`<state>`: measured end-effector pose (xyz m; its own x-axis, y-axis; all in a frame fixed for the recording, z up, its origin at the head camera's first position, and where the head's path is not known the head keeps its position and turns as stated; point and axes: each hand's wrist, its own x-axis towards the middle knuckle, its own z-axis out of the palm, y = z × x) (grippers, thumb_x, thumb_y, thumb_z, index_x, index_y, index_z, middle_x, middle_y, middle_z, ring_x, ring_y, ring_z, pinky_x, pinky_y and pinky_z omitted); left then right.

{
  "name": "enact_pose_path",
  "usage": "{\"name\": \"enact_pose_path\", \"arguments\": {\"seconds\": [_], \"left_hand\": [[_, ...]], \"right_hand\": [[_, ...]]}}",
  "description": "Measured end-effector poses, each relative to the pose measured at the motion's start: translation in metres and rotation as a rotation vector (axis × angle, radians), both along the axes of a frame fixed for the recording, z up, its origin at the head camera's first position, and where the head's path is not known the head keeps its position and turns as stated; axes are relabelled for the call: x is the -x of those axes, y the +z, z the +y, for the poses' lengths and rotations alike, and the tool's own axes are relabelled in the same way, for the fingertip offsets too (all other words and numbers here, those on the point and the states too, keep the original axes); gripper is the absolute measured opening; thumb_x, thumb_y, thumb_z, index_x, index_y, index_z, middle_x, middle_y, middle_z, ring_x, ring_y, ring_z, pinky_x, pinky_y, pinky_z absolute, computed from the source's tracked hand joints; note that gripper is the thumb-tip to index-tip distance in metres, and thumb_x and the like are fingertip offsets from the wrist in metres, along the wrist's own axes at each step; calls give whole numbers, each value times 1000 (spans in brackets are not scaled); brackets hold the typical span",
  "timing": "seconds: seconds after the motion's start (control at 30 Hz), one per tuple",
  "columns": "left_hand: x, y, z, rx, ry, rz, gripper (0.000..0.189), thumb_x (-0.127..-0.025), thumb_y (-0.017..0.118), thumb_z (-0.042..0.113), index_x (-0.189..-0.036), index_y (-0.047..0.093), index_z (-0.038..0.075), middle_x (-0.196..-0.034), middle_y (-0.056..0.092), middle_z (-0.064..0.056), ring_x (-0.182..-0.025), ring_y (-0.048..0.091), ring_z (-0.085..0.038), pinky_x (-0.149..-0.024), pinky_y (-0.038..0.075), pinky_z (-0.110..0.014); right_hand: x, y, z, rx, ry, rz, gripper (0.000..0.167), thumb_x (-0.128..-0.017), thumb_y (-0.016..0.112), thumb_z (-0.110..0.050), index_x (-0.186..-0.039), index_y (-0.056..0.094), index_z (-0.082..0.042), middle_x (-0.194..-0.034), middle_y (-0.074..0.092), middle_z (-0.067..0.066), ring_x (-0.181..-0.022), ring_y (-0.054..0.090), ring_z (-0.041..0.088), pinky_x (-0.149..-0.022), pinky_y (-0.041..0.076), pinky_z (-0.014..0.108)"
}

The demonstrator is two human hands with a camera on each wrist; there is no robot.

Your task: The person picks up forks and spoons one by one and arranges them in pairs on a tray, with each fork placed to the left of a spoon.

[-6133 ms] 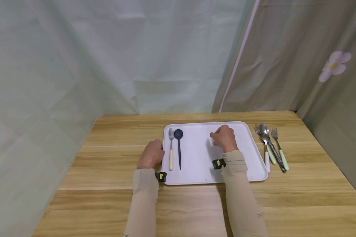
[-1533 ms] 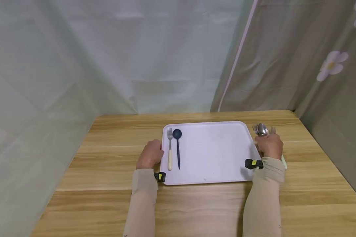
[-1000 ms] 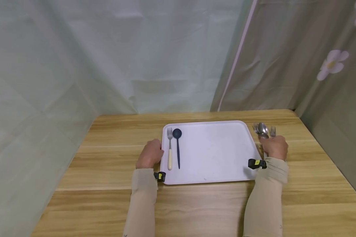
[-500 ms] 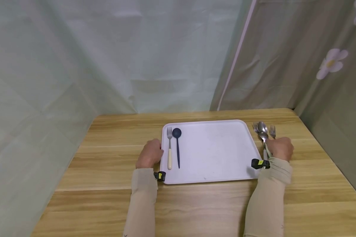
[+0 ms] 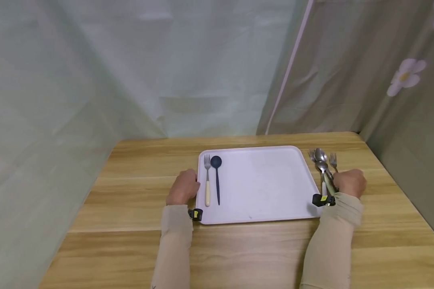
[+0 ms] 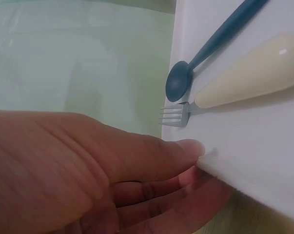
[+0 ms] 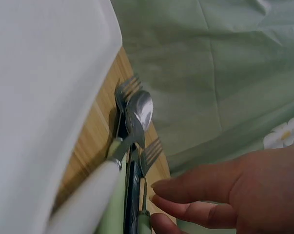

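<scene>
Farther right of the tray (image 5: 260, 184) than a second ago, the right hand (image 5: 351, 182) is at the outermost fork (image 5: 333, 160). Left wrist view: the left hand (image 6: 100, 168) pinches the tray's edge; keep that steady. Right wrist view: slightly parted fingers (image 7: 198, 213), apparently gripping nothing; best to pinch the slim green handle (image 7: 144, 223), below the steel tines.

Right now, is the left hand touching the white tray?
Touching. The left wrist view shows the left hand pinching the white tray, its thumb on the rim and fingers underneath.
</scene>
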<state>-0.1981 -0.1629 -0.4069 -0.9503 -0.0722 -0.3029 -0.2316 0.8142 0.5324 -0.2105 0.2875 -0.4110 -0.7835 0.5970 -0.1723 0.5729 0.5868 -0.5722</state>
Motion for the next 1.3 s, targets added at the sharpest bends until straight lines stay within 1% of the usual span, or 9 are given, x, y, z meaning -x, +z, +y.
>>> {"name": "enact_pose_path", "arguments": {"seconds": [0.1, 0.2, 0.3, 0.4, 0.5, 0.67, 0.9, 1.1, 1.3], "left_hand": [[0, 2, -1, 5, -2, 14, 15, -101, 52, 7, -102, 63, -3, -84, 62, -14, -72, 60, -24, -58, 46, -28], [0, 3, -2, 4, -2, 16, 15, -101, 52, 7, -102, 63, -3, -84, 62, -14, -72, 60, -24, -58, 46, -27], [-1, 3, -2, -1, 2, 2, 16, -101, 52, 8, -104, 63, -3, -84, 62, -14, -73, 60, -24, -58, 47, -27], [0, 2, -2, -1, 0, -7, 16, -102, 52, 8, -104, 64, -3, -84, 62, -14, -72, 61, -23, -58, 46, -27], [0, 1, -1, 0, -5, -7, 16, -101, 53, 8, -104, 64, -3, -84, 62, -14, -72, 60, -24, -58, 46, -27], [0, 1, -2, 3, -12, -2, 15, -101, 53, 7, -104, 63, -3, -83, 61, -14, -72, 59, -24, -58, 45, -27], [0, 1, -2, 2, -8, 3, 15, -101, 52, 7, -104, 63, -3, -84, 61, -14, -73, 59, -24, -58, 45, -27], [-2, 2, -2, -2, -2, -5, 15, -102, 52, 8, -104, 62, -3, -85, 61, -14, -73, 60, -23, -58, 46, -27], [-2, 2, -4, -6, 0, -4, 16, -102, 52, 8, -106, 63, -3, -86, 62, -15, -73, 60, -23, -58, 46, -27]], "right_hand": [[0, -1, 4, -20, 2, 7, 28, -74, 55, -7, -88, 59, 17, -98, 60, 39, -93, 58, 51, -63, 45, 45], [-1, -1, 6, -8, -1, 0, 39, -70, 55, -4, -99, 58, 23, -108, 59, 43, -101, 56, 55, -76, 48, 52], [-3, -1, 5, 36, -19, -13, 50, -72, 57, -4, -113, 54, 25, -120, 55, 45, -109, 54, 57, -88, 47, 58], [-5, -1, 5, 92, -56, -22, 55, -77, 58, -5, -122, 50, 25, -128, 52, 45, -113, 52, 56, -93, 47, 61], [-7, -1, 6, 137, -92, -30, 56, -80, 58, -5, -127, 46, 23, -133, 49, 44, -114, 51, 55, -95, 46, 63], [-8, -1, 7, 165, -103, -45, 56, -81, 58, -5, -129, 46, 22, -133, 48, 44, -111, 51, 52, -96, 46, 62], [-7, 1, 7, 162, -118, -51, 53, -80, 61, -7, -124, 48, 20, -130, 49, 42, -109, 52, 53, -90, 46, 63], [-6, -1, 6, 153, -160, -64, 59, -85, 66, -15, -129, 48, 19, -133, 50, 40, -112, 53, 50, -88, 48, 60], [-4, -4, 3, 170, -189, -16, 58, -86, 70, -18, -129, 54, 19, -129, 55, 38, -109, 55, 48, -92, 49, 58]]}}
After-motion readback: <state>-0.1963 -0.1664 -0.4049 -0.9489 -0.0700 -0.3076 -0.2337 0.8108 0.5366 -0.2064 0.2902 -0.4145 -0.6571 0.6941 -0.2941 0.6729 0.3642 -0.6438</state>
